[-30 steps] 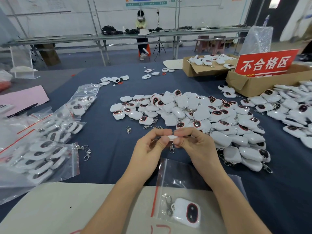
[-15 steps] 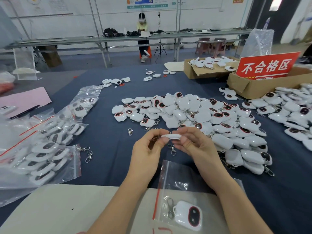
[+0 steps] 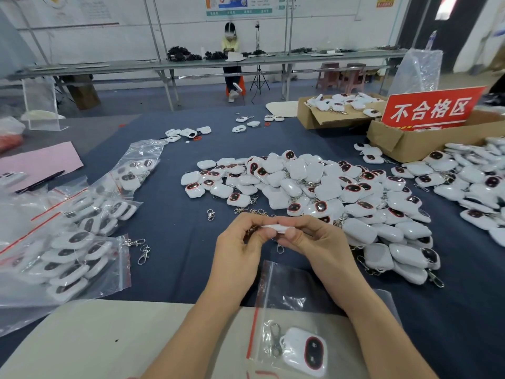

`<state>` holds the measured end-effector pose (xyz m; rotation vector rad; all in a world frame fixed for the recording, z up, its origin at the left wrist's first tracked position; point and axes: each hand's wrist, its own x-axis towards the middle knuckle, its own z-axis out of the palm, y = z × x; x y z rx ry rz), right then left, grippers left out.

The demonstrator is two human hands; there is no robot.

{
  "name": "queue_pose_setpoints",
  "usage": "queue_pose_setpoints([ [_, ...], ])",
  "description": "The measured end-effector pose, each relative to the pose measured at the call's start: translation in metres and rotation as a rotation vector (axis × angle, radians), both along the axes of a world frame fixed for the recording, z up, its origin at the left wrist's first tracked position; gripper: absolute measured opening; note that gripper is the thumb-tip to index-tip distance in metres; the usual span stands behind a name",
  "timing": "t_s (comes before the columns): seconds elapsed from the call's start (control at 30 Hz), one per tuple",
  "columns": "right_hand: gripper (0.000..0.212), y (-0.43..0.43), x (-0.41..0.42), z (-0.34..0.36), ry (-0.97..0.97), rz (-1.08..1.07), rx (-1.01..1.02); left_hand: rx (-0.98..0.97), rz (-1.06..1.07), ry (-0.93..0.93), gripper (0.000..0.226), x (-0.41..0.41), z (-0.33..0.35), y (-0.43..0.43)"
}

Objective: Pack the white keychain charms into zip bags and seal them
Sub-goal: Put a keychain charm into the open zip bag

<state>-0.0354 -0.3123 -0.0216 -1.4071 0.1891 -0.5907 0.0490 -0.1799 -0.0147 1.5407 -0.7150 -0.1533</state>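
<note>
My left hand (image 3: pixel 240 242) and my right hand (image 3: pixel 314 242) both pinch one white keychain charm (image 3: pixel 277 228), held edge-on above the blue cloth. Its metal clasp (image 3: pixel 280 248) hangs below my fingers. Under my forearms lies a clear zip bag (image 3: pixel 273 291) with a red strip, and one charm (image 3: pixel 307 351) with a dark oval face sits inside it. A big pile of loose white charms (image 3: pixel 314 187) spreads just beyond my hands.
Filled zip bags (image 3: pixel 68 242) lie heaped at the left, with loose clasps (image 3: pixel 139 248) beside them. A second charm heap (image 3: pixel 470 181) fills the right. Two cardboard boxes (image 3: pixel 410 143) and a red sign (image 3: pixel 431 108) stand at the back right. A person sits at a far bench.
My hands have kept hold of the charm and turned it slightly between the fingers. The view has tilted a little; nothing on the table has moved.
</note>
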Motion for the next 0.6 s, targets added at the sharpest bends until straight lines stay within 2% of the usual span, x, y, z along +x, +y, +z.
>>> queue_pose_setpoints([
  [0.1,0.014,-0.002,0.000,0.001,-0.010,-0.009,0.036,-0.015,0.005,0.029,0.022,0.001,-0.001,-0.002],
  [0.2,0.018,-0.001,0.002,-0.001,0.013,0.021,0.082,-0.013,-0.072,0.254,0.024,0.006,-0.002,-0.004],
  [0.27,0.021,0.002,0.002,-0.002,0.035,0.041,0.064,-0.035,-0.138,0.322,0.021,0.010,-0.002,-0.004],
  [0.37,0.013,0.002,0.001,0.002,0.060,0.010,0.018,-0.072,-0.149,0.318,0.021,0.011,-0.003,-0.002],
  [0.47,0.021,0.000,0.002,0.004,0.057,-0.051,-0.012,-0.027,-0.121,0.221,0.027,0.009,-0.004,-0.001],
  [0.6,0.020,0.000,0.003,0.004,0.073,-0.085,-0.022,0.012,0.038,0.142,0.026,0.006,-0.006,-0.004],
])
